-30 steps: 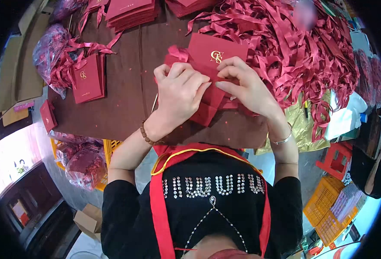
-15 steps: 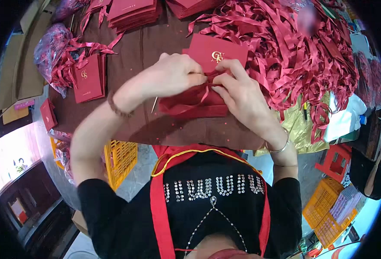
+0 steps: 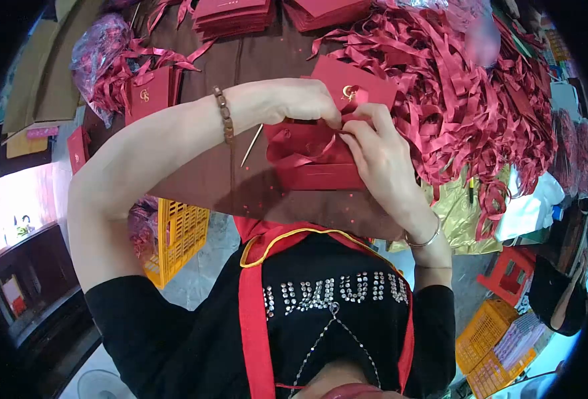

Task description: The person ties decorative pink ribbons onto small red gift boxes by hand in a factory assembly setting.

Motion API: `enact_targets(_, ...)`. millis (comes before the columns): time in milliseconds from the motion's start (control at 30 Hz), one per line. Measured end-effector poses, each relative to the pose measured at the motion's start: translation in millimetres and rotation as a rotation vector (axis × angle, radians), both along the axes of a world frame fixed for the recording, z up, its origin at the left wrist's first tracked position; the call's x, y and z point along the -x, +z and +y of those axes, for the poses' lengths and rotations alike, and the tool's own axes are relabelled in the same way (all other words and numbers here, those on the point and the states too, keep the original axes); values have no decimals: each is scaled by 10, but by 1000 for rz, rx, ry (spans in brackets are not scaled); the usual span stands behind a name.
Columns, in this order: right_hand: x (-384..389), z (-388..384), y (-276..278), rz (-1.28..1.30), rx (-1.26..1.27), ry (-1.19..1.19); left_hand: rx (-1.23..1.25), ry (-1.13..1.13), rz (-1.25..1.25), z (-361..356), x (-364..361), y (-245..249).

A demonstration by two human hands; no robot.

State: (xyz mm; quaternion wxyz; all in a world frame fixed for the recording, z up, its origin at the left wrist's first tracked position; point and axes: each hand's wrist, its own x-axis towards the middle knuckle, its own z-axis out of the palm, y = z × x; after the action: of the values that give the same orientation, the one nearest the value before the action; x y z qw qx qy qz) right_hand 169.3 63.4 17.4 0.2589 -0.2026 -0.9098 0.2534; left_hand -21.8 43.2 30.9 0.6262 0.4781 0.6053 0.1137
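A dark red paper gift bag rests open on the brown-covered table, with a red ribbon running across its opening. My left hand, with a beaded bracelet on its wrist, is closed at the bag's upper edge, its fingertips pinching the ribbon. Close beside it, my right hand also pinches the ribbon with thumb and fingers. Just behind both hands lies a flat red bag with a gold logo. A thin pointed stick lies left of the open bag.
A large heap of red ribbons covers the table's right side. Stacks of red bags stand at the back. More red bags and a plastic-wrapped bundle sit at left. A yellow crate is below the table edge.
My left forearm has swung up and outward, and the left hand has turned over toward the right hand. Both hands stay together at the ribbon. The view has shifted slightly.
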Motion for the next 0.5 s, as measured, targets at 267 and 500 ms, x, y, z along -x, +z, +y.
enact_targets(267, -64, 113, 4, -68, 172, 53, -150, 108, 26, -70, -60, -149)
enact_targets(500, -55, 323, -127, -106, 355, 159, -214, 238, 144, -94, -133, -209)
